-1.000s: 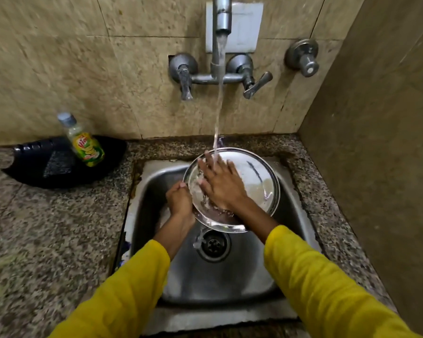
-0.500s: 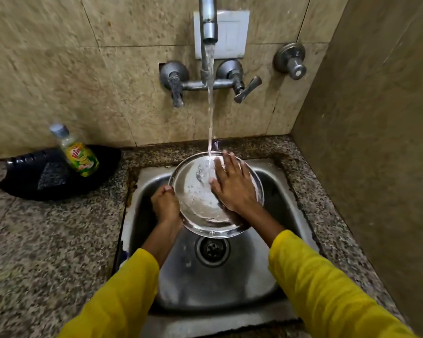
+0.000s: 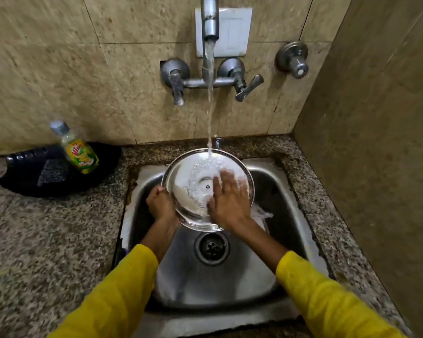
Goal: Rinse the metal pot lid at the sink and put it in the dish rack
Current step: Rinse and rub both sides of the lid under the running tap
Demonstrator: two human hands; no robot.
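Head view: your left hand (image 3: pixel 159 203) pinches the lid (image 3: pixel 192 176) at its left rim; right hand (image 3: pixel 230 203), fingers spread, lies flat inside (rack unseen).

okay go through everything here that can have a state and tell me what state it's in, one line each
Tap: running, stream landing on the lid.
Lid: wet, tilted over the sink, not yet racked.
Left hand: gripping the lid's left rim.
Right hand: flat, fingers spread on the lid.
Sink: wet, drain uncovered.
Soap bottle: capped, leaning.
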